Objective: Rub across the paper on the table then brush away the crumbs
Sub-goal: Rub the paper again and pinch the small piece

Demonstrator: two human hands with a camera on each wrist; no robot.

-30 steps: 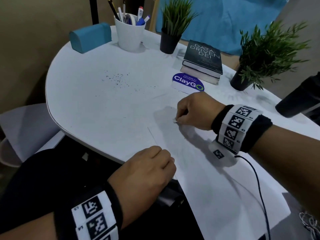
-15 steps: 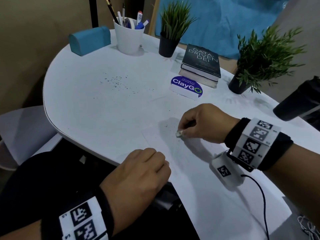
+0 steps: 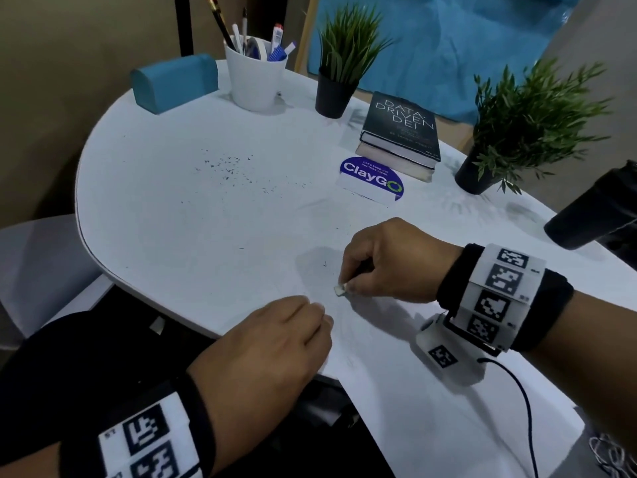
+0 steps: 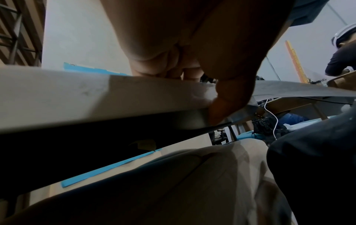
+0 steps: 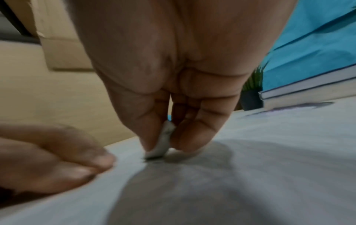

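My right hand (image 3: 386,260) is pinching a small white eraser (image 3: 340,290), its long way standing nearly upright, tip pressing down on the paper (image 3: 396,391). My left hand (image 3: 272,343), fingers curled, is holding the paper's near corner at the table (image 3: 165,215) edge. Dark crumbs (image 3: 234,170) are lying farther away.

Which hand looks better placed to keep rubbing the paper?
The right hand: it already pinches the small eraser with its tip on the paper. The left hand rests at the sheet's near edge, likely steadying it.
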